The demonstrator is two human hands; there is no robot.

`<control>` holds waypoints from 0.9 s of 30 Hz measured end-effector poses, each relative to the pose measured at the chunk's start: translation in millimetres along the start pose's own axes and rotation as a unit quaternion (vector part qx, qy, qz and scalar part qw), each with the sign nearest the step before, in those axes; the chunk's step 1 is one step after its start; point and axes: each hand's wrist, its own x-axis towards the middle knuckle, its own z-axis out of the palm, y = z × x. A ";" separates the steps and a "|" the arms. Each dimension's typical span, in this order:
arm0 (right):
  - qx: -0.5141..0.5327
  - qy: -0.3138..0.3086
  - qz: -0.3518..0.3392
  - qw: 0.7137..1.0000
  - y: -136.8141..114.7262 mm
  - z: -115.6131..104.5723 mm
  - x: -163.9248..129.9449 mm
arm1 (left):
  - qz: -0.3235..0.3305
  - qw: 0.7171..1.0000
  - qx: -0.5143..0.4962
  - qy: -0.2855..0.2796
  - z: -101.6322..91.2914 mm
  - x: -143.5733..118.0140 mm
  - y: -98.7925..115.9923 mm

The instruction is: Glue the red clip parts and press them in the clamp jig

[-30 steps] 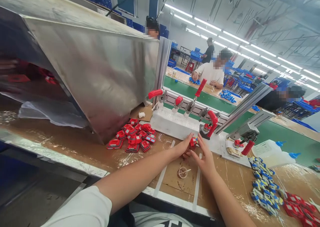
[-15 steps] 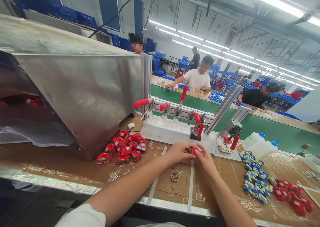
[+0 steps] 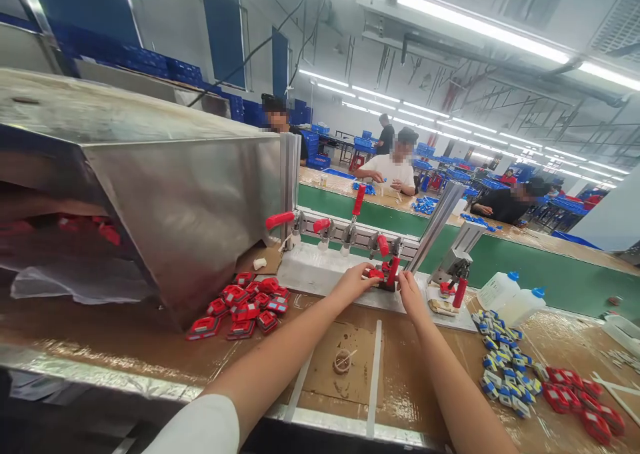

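My left hand (image 3: 356, 283) pinches a small red plastic part (image 3: 375, 274) at the black block of the right-hand toggle clamp on the fixture. Whether the part sits fully in the block, I cannot tell. Close beside the red clamp handle (image 3: 393, 271) is my right hand (image 3: 411, 293), its fingers bent together. The contact between those fingertips and the handle is too small to make out. Several more red-handled toggle clamps (image 3: 323, 225) line the metal rail (image 3: 340, 227) to the left.
A heap of red parts (image 3: 245, 307) lies left, beside a sheet-metal hood (image 3: 195, 207). At right are a small clamp stand (image 3: 453, 287), two bottles (image 3: 523, 305), blue-and-white parts (image 3: 507, 367) and red parts (image 3: 570, 387). A ring (image 3: 343, 361) lies in front. Co-workers sit across the green belt (image 3: 530, 267).
Both hands have moved forward to the clamp from in front of the fixture, where they held the red part together. The right hand has let go of it and moved beside the handle.
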 end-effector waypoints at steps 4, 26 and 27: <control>0.093 0.001 -0.010 0.996 -17.1 -2.4 -13.1 | -0.013 0.999 0.032 0.011 19.5 15.4 1.2; 0.294 -0.109 0.051 0.948 -98.0 -7.6 -7.7 | 0.006 0.992 0.127 0.024 42.3 48.6 -4.6; 0.302 -0.104 0.056 0.946 -97.8 -5.5 -6.3 | 0.008 0.991 0.129 0.021 42.4 49.2 -4.9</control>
